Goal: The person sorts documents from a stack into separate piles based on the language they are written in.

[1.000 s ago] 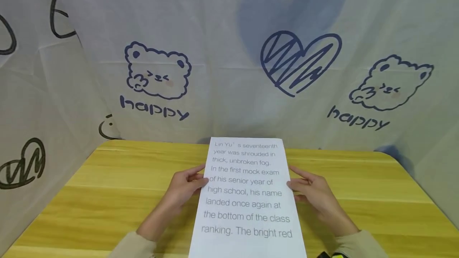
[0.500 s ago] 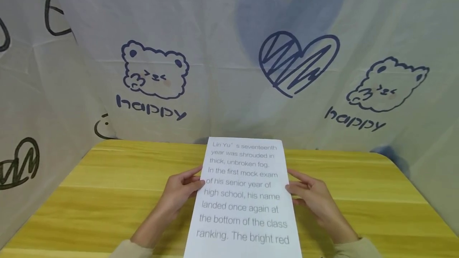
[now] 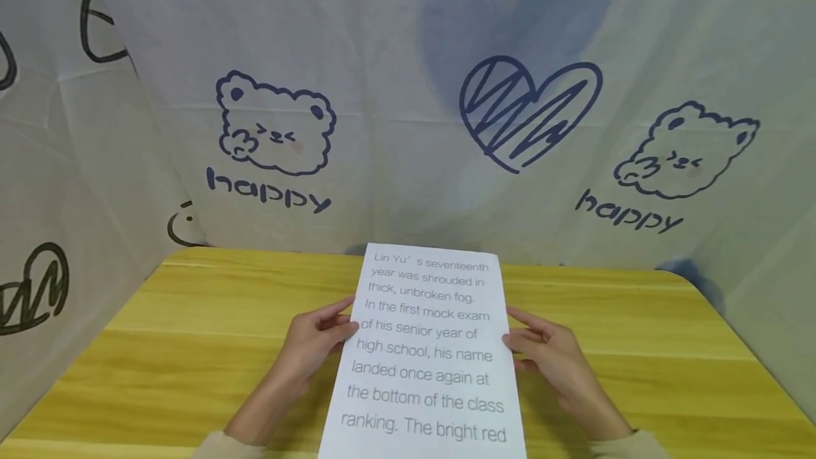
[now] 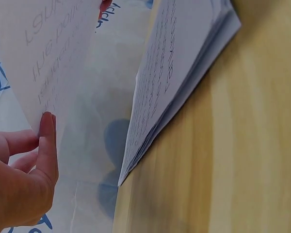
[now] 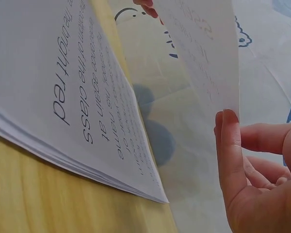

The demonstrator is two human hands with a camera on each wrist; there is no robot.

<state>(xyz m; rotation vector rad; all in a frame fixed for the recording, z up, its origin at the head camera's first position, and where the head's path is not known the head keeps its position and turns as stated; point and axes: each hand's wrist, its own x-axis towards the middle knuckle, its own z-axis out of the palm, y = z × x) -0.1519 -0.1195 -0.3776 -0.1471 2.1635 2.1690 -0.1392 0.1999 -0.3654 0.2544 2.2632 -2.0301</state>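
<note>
Both hands hold up one white sheet of printed paper [image 3: 423, 346], its text facing the head camera. At the sheet's left edge, the left hand [image 3: 312, 346] pinches it between thumb and fingers. The right hand [image 3: 551, 356] pinches the opposite edge at about the same height. Below the raised sheet, a stack of printed paper [image 4: 182, 53] lies on the table, seen in both wrist views. In the right wrist view, the stack's top page [image 5: 48, 58] bears large print, with several page edges showing beneath. The raised sheet hides this stack from the head view.
The table [image 3: 644, 346] has a yellow wood-grain top. A white cloth [image 3: 395, 161] with bear, heart and "happy" drawings hangs behind it, and more cloth [image 3: 57, 133] hangs along the left side.
The sheet and both hands have shifted slightly left and a little down in the head view. The backdrop has also moved slightly left. Both hands keep their grip on the paper.
</note>
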